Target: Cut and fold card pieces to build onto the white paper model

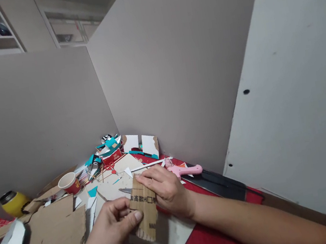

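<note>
A small brown cardboard piece [145, 213] with black printed characters is held up between my two hands over the table. My left hand [118, 221] pinches its left edge, the thumb lying on the printed face. At the upper right edge my right hand [167, 187] grips the same piece, fingers curled over its top. The lower edge of the cardboard looks torn and ragged. Behind it a pointed metal blade tip [124, 190] sticks out to the left; what it belongs to is hidden.
Large cardboard sheets [52, 242] lie at left, near a paper cup [69, 183] and a yellow jar [14, 204]. Scraps and red-handled scissors [113, 169] clutter the back. A pink glue gun [186, 170] lies right, beside a black flat object [219, 185]. Grey partitions [168, 76] enclose the table.
</note>
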The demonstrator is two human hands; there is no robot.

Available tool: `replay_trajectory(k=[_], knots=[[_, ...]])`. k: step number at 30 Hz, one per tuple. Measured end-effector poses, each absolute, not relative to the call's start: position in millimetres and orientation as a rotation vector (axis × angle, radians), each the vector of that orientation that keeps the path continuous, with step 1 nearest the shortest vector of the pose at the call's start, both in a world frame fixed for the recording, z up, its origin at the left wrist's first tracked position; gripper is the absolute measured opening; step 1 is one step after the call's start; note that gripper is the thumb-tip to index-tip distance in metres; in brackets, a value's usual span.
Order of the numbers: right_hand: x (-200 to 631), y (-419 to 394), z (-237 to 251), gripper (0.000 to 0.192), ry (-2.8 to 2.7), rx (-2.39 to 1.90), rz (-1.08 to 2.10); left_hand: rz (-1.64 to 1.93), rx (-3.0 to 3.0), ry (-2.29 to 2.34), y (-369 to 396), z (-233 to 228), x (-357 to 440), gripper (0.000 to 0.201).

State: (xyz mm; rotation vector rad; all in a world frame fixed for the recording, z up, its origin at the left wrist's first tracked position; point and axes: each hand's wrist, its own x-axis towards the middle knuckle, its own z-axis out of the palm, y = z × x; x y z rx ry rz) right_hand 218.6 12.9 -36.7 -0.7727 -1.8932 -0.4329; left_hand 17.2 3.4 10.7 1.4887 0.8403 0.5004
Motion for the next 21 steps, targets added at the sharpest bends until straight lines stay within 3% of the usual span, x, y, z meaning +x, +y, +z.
replay_trajectory(k=[11,17,21], knots=[[217,13,-39,0.032,-2.000,-0.738,-0.456,0.569,1.633,0.730,3,1,23,0.026],[206,0,-43,0.018,-2.004,-0.808,0.142,0.694,2.115,0.758,1,4,19,0.019],[209,6,-45,0.016,-1.931,-0.778,0.117,0.579,2.030,0.796,4,5,17,0.020]])
